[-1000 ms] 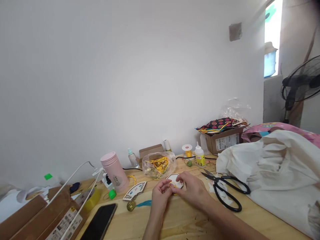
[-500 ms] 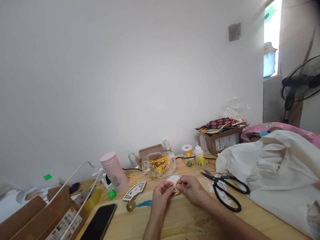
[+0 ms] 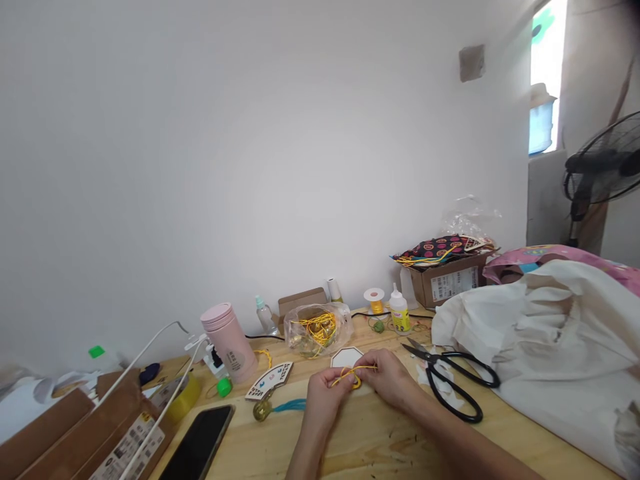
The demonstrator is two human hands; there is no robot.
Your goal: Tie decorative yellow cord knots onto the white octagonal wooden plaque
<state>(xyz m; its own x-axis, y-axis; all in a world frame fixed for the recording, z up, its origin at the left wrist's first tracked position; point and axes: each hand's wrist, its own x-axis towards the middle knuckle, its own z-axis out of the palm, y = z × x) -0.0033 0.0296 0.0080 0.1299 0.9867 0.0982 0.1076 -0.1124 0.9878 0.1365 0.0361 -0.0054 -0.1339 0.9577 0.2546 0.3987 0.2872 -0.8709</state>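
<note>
Pale-grained wood (image 3: 370,440) lies beneath looped, glossy yellow cord (image 3: 356,381).

Compared with a second ago, the right hand (image 3: 387,379) has been shifted towards 4 o'clock and the left hand (image 3: 323,390) slightly towards 6 o'clock, so more of the white octagonal plaque (image 3: 346,358) is exposed. More of the yellow cord (image 3: 357,382) is now shown between the fingertips, with one strand extended towards 3 o'clock across the right fingers.
</note>
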